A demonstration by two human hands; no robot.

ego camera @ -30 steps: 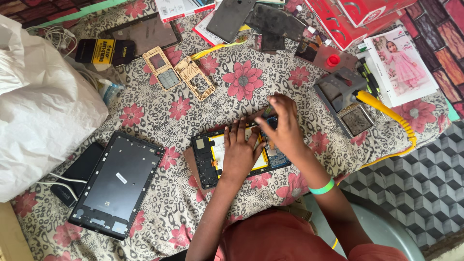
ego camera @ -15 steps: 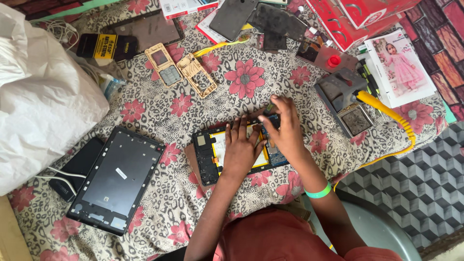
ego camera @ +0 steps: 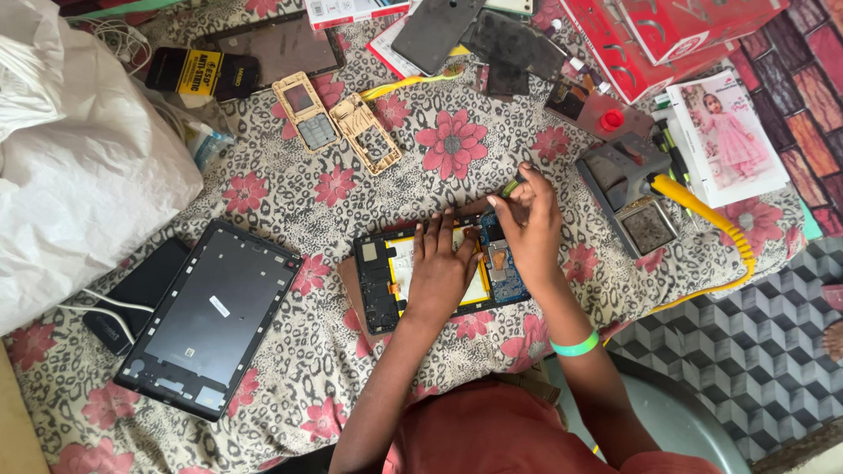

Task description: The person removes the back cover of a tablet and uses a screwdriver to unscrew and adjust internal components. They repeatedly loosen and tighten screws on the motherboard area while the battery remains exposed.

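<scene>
On the flowered cloth (ego camera: 457, 140), near the middle of the head view, an opened tablet (ego camera: 386, 281) is lying flat with its back off, yellow-edged battery and blue circuit board showing. Left hand (ego camera: 439, 272) is pressing down flat on the battery area, fingers spread and pointing away from the person, not curled round anything. Right hand (ego camera: 527, 219) is hovering over the tablet's upper right corner, fingertips pinched shut on a small green-tipped tool (ego camera: 512, 186), probably a screwdriver or tweezer, too small to be sure. The tool's tip is sitting just past the tablet's top edge, just beside the board, so the tablet is lying under and to the left of the pinch. A green wristband (ego camera: 575, 345) is circling the right wrist.

Left of the work, well apart, a larger dark tablet frame (ego camera: 211, 320) is lying face down, with a black box (ego camera: 132, 294) beside it and a white bag (ego camera: 79, 167) above that. Two tan phone shells (ego camera: 338, 123) are lying near the top. To the right, a grey soldering stand (ego camera: 628, 189) with a yellow coiled cord (ego camera: 711, 228) is sitting near a printed photo of a child in pink (ego camera: 729, 140) and red boxes (ego camera: 667, 35).
</scene>
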